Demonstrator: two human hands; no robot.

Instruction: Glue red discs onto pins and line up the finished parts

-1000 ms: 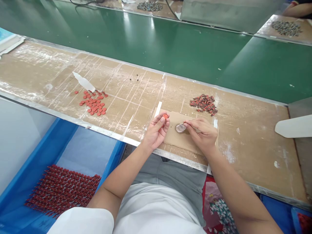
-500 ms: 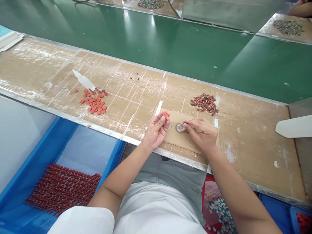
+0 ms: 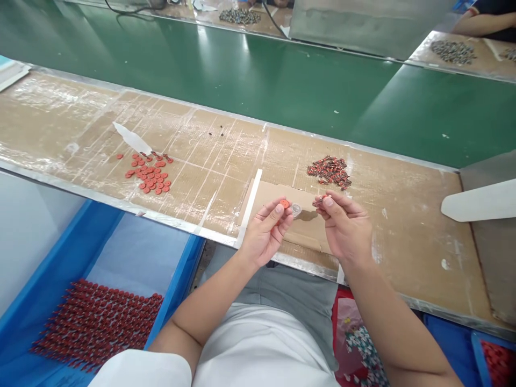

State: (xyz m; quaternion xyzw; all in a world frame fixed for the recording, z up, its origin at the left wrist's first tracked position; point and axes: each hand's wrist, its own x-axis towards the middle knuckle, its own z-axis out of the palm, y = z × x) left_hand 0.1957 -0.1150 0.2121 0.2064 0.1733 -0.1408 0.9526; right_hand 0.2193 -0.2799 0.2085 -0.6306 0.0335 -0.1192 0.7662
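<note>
Pinched between the thumb and fingers of my left hand [image 3: 266, 231] is a small round red disc [image 3: 284, 204] with a hole in its middle. My right hand [image 3: 349, 226], a little to the right, grips a small dark and red piece [image 3: 320, 200] at its fingertips. Between the hands, a small clear round dish [image 3: 296, 209] sits on a cardboard sheet [image 3: 268, 194]. Beyond my right hand lies a pile of small red and dark pieces [image 3: 329, 172]. Loose red discs [image 3: 151, 176] are scattered on the bench to the left.
A white strip [image 3: 132, 138] lies by the discs. Below left, a blue bin [image 3: 183, 277] holds rows of red assembled pieces [image 3: 100, 322]. A green belt [image 3: 242, 80] runs behind the bench. Another person's arm [image 3: 484, 24] shows at far right. A white blade-shaped piece [image 3: 479, 205] juts in at right.
My right hand has lifted away from the dish with the small piece and turned. My left hand, still pinching the disc, is nearer the dish. The view has shifted slightly.
</note>
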